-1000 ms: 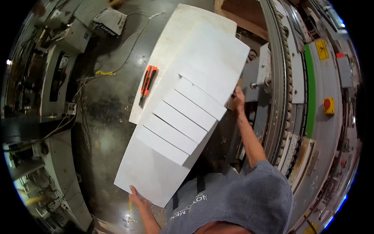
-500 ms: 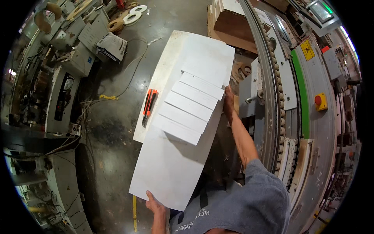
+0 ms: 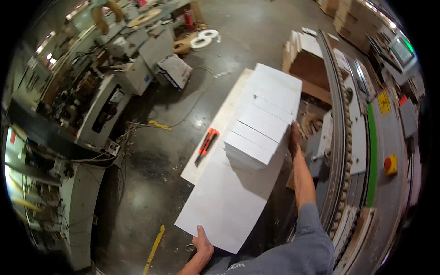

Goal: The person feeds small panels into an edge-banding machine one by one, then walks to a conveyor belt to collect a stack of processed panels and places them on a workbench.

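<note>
A long white board [image 3: 229,213] lies over a beige board [image 3: 196,169], whose left strip sticks out. On the white board stands a stack of narrow white panels [image 3: 261,126], closely packed. My left hand [image 3: 201,247] grips the near edge of the board, thumb on top and fingers hidden beneath. Along the far right side, my right hand [image 3: 294,137] is closed at the board's edge beside the stack; its fingers are partly hidden. An orange and black utility knife [image 3: 206,146] rests on the beige strip, left of the stack.
A conveyor with a roller chain [image 3: 341,137] and a machine with a red stop button [image 3: 389,164] run along the right. Machinery [image 3: 105,110] stands left, with loose cables and a white sack [image 3: 174,71] nearby. Stacked boards [image 3: 307,59] stand at the far right.
The whole view has shifted, so the boards and both hands appear farther right and lower. Both hands stay at the same edges, and the knife keeps its place on the beige strip.
</note>
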{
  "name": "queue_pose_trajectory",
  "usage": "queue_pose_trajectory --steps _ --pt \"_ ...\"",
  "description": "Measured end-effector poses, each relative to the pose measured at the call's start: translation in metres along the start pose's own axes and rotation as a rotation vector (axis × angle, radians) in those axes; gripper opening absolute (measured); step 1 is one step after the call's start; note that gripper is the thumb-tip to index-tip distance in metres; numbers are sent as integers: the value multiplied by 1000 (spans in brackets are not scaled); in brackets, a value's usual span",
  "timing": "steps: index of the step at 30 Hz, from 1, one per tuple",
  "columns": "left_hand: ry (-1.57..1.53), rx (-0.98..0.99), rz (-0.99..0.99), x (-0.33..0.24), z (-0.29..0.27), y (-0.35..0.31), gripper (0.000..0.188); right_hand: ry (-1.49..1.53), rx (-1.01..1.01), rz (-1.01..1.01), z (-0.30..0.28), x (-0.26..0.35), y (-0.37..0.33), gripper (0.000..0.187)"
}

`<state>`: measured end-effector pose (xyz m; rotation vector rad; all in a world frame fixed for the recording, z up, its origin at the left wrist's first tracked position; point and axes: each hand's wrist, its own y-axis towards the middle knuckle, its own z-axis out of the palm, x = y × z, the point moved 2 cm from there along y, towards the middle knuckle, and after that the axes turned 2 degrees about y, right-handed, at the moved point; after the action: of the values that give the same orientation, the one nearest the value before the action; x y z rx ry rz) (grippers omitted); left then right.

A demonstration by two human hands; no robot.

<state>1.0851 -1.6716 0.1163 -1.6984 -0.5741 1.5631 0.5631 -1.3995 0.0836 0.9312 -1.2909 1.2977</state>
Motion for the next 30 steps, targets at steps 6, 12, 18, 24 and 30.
queue_pose_trajectory --steps 6,12,18,24,30 --pt "-48 105 24 13 18 9 44 229 248 -199 -27 -18 13 73" --pt "144 234 -195 31 -19 49 49 258 100 89 -3 -46 -64 70" --pt "424 737 -837 -49 -53 77 21 145 -388 19 -123 -81 -99 40" --pt "581 1077 -446 -212 -90 146 24 191 -860 -356 -46 62 -307 46" --pt "436 832 -156 -389 -93 241 14 -105 -338 -275 320 66 -485 36"
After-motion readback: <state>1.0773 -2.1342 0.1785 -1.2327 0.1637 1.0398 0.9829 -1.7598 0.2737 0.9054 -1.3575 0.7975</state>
